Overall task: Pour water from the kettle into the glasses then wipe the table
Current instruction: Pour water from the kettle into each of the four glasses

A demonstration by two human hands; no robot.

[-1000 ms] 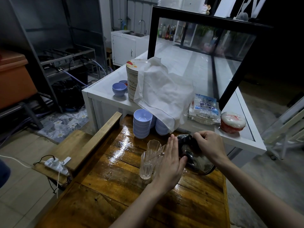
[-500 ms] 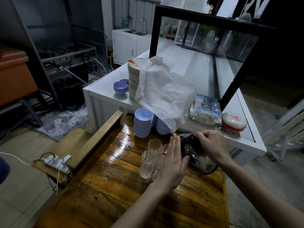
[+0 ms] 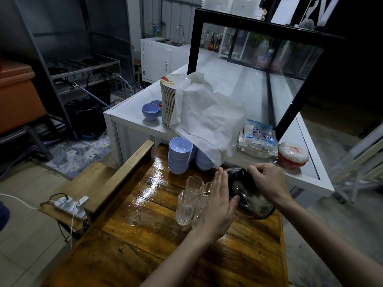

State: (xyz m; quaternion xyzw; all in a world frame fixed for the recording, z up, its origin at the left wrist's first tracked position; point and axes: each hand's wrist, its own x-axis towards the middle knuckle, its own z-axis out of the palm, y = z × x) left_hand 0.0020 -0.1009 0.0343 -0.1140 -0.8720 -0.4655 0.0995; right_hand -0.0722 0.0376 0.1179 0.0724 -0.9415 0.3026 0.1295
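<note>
now, from the head camera, the right hand [image 3: 267, 183] is clamped on the kettle [image 3: 251, 195] handle, tilting it left over the glasses [image 3: 191, 200] near the wooden table [image 3: 134, 235]'s far right edge. the left hand [image 3: 217, 206], fingers flat together, steadies the kettle's side. water in the glasses: cannot tell.

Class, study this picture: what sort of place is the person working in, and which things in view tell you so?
Probably the back area of a small eatery or food stall. A tall stack of plates under a white cloth, stacks of blue bowls, and a glass display case on the white counter suggest it.
</note>
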